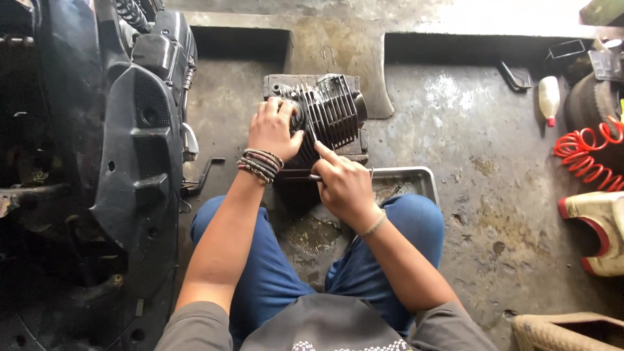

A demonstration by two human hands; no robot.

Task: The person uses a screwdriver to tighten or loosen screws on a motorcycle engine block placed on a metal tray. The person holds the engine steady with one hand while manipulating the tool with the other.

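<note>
stained concrete floor (481, 149), dark finned cylinder (331, 114)

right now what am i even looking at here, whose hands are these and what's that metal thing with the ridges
There is one picture, taken by a camera worn on a person's head, looking down at their own arms and blue-trousered knees as they sit low over a stained concrete floor.

The ridged metal thing is a finned engine cylinder, lying on the floor in front of them. The left hand, with braided bracelets on the wrist, grips its near end. The right hand holds a thin metal tool with its tip against the fins.

Just behind the right hand lies a shallow metal tray. To the left stands the black plastic bodywork of a scooter. At the far right are a coiled red hose and a small white bottle.
</note>
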